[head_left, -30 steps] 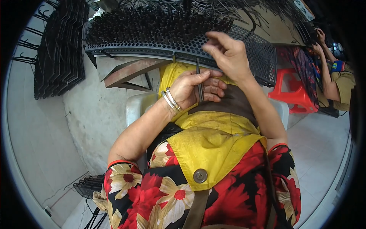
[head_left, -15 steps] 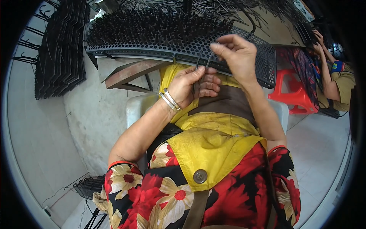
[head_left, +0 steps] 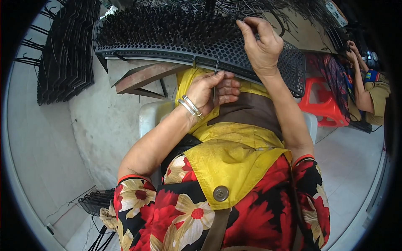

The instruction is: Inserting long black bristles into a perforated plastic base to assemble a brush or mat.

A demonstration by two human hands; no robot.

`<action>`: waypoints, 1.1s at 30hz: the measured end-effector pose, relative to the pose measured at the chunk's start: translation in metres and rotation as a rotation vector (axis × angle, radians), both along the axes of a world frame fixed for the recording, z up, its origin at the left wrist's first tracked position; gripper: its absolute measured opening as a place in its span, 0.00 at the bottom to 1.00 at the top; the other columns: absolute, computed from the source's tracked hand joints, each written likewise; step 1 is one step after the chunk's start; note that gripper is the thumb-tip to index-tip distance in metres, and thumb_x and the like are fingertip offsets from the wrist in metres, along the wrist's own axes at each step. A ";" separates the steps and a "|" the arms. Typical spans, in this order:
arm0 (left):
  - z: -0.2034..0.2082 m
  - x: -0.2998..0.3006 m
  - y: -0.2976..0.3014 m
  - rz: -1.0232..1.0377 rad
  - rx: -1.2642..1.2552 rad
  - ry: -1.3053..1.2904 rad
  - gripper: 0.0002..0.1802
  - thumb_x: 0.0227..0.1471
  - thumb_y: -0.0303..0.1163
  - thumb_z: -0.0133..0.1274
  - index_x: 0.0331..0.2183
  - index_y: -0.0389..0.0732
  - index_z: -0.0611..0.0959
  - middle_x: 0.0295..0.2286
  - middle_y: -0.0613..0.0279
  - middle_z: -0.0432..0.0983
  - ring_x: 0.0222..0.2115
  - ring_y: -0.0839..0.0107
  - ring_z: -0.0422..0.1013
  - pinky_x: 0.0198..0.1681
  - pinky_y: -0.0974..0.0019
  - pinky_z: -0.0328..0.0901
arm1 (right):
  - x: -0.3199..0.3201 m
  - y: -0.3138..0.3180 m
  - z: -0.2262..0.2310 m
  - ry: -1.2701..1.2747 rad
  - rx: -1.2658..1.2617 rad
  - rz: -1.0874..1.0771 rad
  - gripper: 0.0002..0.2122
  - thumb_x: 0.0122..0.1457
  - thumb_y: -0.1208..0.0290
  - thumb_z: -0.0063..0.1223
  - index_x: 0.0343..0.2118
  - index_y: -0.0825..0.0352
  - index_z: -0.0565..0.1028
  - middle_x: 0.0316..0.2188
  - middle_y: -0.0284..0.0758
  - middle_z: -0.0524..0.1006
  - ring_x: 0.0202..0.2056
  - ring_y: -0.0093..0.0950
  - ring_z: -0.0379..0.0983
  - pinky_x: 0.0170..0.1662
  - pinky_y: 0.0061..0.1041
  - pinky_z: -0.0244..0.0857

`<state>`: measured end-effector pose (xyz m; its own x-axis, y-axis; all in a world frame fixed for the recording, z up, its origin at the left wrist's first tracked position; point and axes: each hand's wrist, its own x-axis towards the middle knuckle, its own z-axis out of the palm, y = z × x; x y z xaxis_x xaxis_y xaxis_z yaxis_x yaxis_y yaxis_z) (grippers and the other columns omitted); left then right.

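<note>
and there was the left hand point(head_left: 209, 88), palm turned up, fingers loosely curled, thumb pressed down on a thin dark rod point(head_left: 216, 67)! the rod poked up past the thumb, its top in front of the near edge of the tray point(head_left: 289, 62); how many rods lay in that grip, you couldn't tell. two bangles point(head_left: 190, 106) sat at the wrist.

over to the right hand point(head_left: 266, 44), high above the tray, thumb and forefinger drawn close together, the other fingers bent; whether anything was caught in that pinch, no telling from here. just beside those fingertips came the crowd: black pieces point(head_left: 167, 27), packed upright over most of the perforated tray, bare holes along the front and right.

below it, a rusty beam point(head_left: 148, 76); nearer, the yellow apron point(head_left: 226, 144) over a flowered shirt point(head_left: 176, 217). loose rods point(head_left: 238, 9) lay scattered behind the tray. far left hung black racks point(head_left: 67, 58); off right stood a red stool point(head_left: 320, 111), and beyond it a co-worker's raised hands point(head_left: 354, 52).
</note>
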<state>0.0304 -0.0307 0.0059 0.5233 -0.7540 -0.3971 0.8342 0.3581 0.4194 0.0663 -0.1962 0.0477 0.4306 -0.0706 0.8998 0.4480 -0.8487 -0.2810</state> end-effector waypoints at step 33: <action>0.001 -0.008 -0.001 0.107 0.243 -0.208 0.19 0.49 0.28 0.47 0.42 0.31 0.66 0.34 0.51 0.70 0.33 0.64 0.70 0.34 0.67 0.68 | -0.013 0.011 0.005 0.176 0.253 0.043 0.07 0.45 0.80 0.55 0.29 0.72 0.74 0.20 0.32 0.73 0.20 0.18 0.68 0.23 0.15 0.62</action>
<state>0.0228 -0.0315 0.0072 0.6829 -0.5871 -0.4347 0.6849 0.3074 0.6607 0.0529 -0.1852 0.0530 0.5854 -0.2610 0.7676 0.4081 -0.7232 -0.5572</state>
